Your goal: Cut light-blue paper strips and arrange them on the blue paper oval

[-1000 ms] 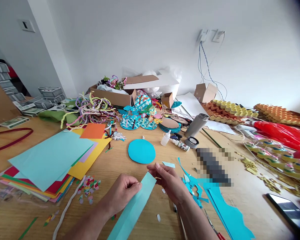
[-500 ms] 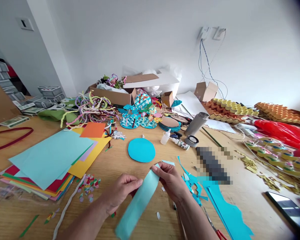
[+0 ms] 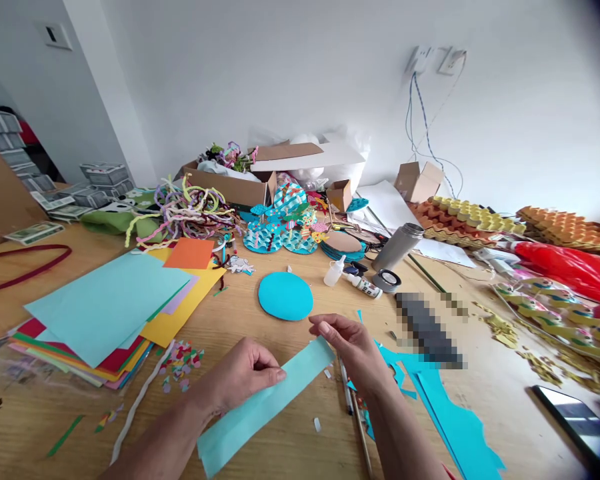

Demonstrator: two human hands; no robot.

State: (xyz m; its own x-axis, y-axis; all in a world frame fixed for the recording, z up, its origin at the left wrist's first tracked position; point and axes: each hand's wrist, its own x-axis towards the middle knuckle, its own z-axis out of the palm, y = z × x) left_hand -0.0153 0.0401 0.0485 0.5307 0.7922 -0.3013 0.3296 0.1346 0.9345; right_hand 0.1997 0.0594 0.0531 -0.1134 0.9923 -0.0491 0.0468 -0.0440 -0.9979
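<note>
A long pale turquoise paper strip (image 3: 267, 403) slants across the front of the table. My left hand (image 3: 247, 373) pinches its upper edge between thumb and fingers. My right hand (image 3: 350, 340) is just above the strip's far end, its thumb and fingers slightly apart and off the paper. Beyond the hands lies a bright blue oval disc (image 3: 285, 296), flat on the wood. A white-capped glue bottle (image 3: 335, 272) and a small labelled bottle (image 3: 366, 287) are to the right of the disc.
Stacked coloured paper (image 3: 110, 300) lies left, beside paper confetti (image 3: 183, 363). Blue paper offcuts (image 3: 455, 413), a pen (image 3: 347, 387) and a phone (image 3: 575, 420) are right. A steel flask (image 3: 397, 247), pipe cleaners (image 3: 195, 207) and egg trays (image 3: 470, 217) stand farther back.
The strip has swung to a flatter slant, its near end moving left and up. My right hand has released the far end and shifted slightly right. The view has shifted a little.
</note>
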